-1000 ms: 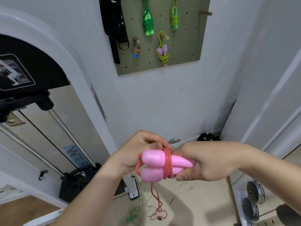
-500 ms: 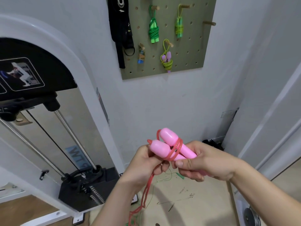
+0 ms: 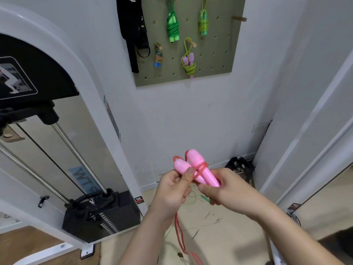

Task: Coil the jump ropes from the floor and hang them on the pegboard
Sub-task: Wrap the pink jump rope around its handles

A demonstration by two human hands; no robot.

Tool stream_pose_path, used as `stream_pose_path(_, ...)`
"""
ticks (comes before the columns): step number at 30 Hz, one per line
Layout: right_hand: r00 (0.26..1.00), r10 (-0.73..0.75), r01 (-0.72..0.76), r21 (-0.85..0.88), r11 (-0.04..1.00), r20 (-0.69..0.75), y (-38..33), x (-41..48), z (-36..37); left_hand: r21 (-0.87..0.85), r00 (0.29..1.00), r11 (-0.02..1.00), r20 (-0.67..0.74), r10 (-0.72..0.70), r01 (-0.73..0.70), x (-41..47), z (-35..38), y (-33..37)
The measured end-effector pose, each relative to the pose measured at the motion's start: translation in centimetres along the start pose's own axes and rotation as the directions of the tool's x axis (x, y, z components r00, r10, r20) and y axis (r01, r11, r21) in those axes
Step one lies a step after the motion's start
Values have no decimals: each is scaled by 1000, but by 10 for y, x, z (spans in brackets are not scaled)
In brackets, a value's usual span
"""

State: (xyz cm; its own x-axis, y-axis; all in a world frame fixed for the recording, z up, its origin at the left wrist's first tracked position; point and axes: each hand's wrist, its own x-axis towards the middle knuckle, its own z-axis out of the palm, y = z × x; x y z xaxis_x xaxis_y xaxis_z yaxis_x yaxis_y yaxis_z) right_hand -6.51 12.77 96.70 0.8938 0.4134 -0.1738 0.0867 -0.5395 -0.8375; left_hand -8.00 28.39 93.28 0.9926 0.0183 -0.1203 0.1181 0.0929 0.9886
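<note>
The floor [image 3: 225, 224] below the fingers is pale and strewn with small debris; a thin green cord [image 3: 193, 197] lies on it directly beneath both hands. A white wall stands beyond the fingers; a black bag [image 3: 239, 165] lies at its base, beyond the right-hand fingers and slightly to their right. High above the fingers the olive pegboard [image 3: 219, 60] is fixed to the wall; it carries a green coiled rope [image 3: 172, 28], a yellow-green coiled rope [image 3: 203, 23], a coil with purple handles [image 3: 188, 64] and a small coil with blue handles [image 3: 158, 58], each hung from a peg; a wooden peg [image 3: 238, 18] projects at the board's upper right; black straps [image 3: 133, 31] hang at its left edge. Left of the left-hand fingers stands a white cable machine; its black weight stack [image 3: 101, 213] sits low, with two chrome guide rods rising from it.

Both forearms enter from the lower edge and meet near centre. The left hand [image 3: 172, 190] is clenched on the red cord [image 3: 179, 232]; its thumb presses where the cord crosses the nearer of the two pink handles [image 3: 200, 167]; the cord leaves below the palm, hangs down and reaches the floor. The right hand [image 3: 227, 190] grasps the tapered ends of both handles; its fingers [image 3: 207, 188] are curled round them from beneath. The handles lie side by side, touching, rounded ends tilted up and away from the fingers; several turns of red cord bind them just above the right-hand fingers.
</note>
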Motion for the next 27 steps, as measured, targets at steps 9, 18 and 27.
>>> stream_pose_path(9,969,-149,55,-419,906,-196,20,-11,14,-56,994,994,61,-91,95,1,1,-8)
stream_pose_path(18,980,88,-127,228,965,177,24,-3,3,45,928,980,315,-200,196,-5,-11,-9)
stream_pose_path(27,962,122,-232,495,837,245,26,5,17,45,959,984,220,-179,173,-1,-17,-10)
